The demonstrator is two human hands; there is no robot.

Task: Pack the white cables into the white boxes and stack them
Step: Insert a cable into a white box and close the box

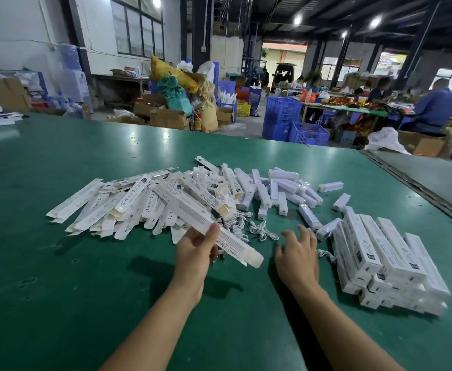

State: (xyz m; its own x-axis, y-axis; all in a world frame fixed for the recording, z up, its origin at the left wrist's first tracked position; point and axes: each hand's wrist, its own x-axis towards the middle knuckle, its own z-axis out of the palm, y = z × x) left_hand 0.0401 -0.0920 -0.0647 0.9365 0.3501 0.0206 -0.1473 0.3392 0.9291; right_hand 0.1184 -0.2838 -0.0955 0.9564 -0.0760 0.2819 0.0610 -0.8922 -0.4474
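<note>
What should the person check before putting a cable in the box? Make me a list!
1. Box held firmly: the left hand grips the box around its middle. Ok.
2. Box end open: the near end looks open, flap out. Ok.
3. Box empty inside: the inside is hidden. Cannot tell.
4. Other hand free: the right hand is open and holds nothing. Ok.
5. Cable close by: white cables lie on the table just ahead of the right hand. Ok.
6. Stack neat: the stack of packed boxes has some boxes lying crooked. Not ok.
</note>
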